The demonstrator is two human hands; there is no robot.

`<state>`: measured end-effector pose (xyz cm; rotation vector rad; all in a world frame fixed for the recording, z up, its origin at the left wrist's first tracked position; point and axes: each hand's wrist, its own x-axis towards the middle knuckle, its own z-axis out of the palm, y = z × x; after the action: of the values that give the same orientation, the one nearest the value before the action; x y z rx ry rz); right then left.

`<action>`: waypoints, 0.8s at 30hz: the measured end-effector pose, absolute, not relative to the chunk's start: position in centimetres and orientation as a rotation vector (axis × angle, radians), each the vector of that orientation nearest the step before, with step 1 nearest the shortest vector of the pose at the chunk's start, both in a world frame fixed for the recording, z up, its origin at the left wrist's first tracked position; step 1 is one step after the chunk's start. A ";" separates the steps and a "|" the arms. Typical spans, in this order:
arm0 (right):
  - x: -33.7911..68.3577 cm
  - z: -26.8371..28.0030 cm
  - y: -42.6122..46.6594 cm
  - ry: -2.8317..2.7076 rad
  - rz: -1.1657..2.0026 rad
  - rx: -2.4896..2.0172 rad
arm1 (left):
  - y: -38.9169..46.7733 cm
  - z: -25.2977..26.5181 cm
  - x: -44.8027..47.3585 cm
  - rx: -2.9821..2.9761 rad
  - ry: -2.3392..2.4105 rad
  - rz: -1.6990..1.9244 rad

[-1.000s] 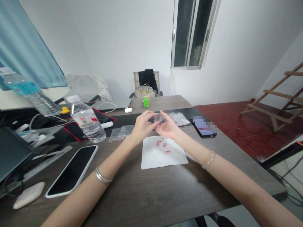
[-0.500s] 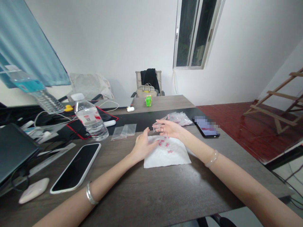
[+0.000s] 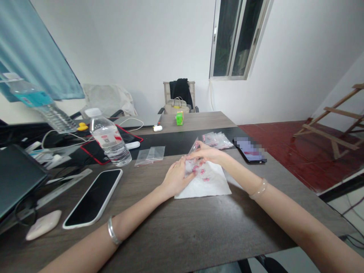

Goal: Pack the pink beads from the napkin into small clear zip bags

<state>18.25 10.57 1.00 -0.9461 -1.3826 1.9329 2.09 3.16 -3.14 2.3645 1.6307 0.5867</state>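
Note:
A white paper sheet (image 3: 212,187), perhaps a tissue, lies on the desk with several small pink pieces (image 3: 202,171) on it, too small to name. My left hand (image 3: 176,177) rests over the sheet's left edge, thumb apart from the fingers and close to the pink pieces. Above the far part of the sheet, my right hand (image 3: 207,152) pinches a small clear plastic bag (image 3: 193,146). The fingers of both hands meet near the bag, so part of it is hidden.
Filled clear bags (image 3: 217,140) lie beyond my right hand, beside a dark phone (image 3: 250,151). Flat clear bags (image 3: 149,155) are to the left. A white-cased phone (image 3: 93,199), a water bottle (image 3: 109,140) and a pale mouse (image 3: 43,225) stand or lie further left.
My right hand has come down and turned its fingers toward my left hand, with the clear bag now tilted up. My left hand has shifted slightly right. The view has moved a little.

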 end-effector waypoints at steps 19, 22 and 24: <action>18.1 0.8 10.2 -2.066 1.297 -0.907 | 4.2 -4.3 1.4 2.106 1.416 0.890; 18.0 1.0 9.8 -2.145 1.281 -0.838 | 4.1 -3.9 1.5 2.104 1.371 0.921; 17.9 1.1 9.6 -2.196 1.268 -0.809 | 4.0 -3.7 1.6 2.103 1.360 0.934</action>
<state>17.94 9.57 1.12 -0.8090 -2.1959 1.2680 1.57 3.96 -3.74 2.1027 1.3600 0.9338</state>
